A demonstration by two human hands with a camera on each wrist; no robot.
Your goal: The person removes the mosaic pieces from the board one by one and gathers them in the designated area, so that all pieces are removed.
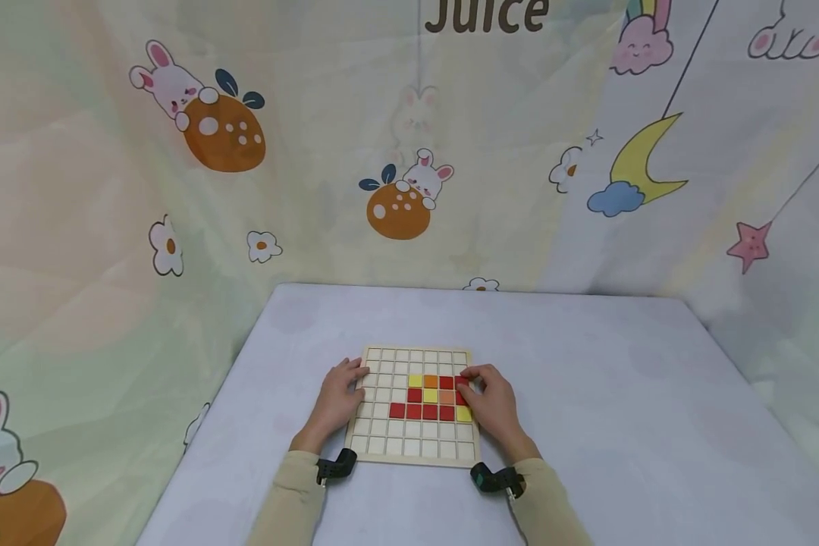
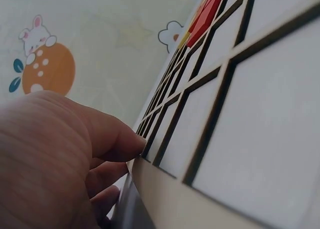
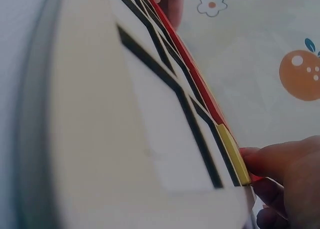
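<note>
A wooden grid board (image 1: 422, 459) with white square cells lies in front of the person, bearing several red, yellow and orange tiles in three rows towards its right side. At its left edge, the left hand (image 1: 337, 396) grips the frame, thumb on top and the other fingers curled at the outer side, as the left wrist view shows of the hand (image 2: 55, 154). The right hand (image 1: 494, 403) pinches the opposite edge, its thumb beside a yellow tile (image 3: 233, 154) and over a red one. Its fingertips are partly hidden behind the edge.
The table (image 1: 587, 364) has a pale cloth and extends around the board on all sides. Behind it hangs a printed curtain (image 1: 314, 197) with rabbits, oranges and a moon. A dark wrist camera (image 1: 337, 465) sits on the left wrist, another (image 1: 497, 479) on the right.
</note>
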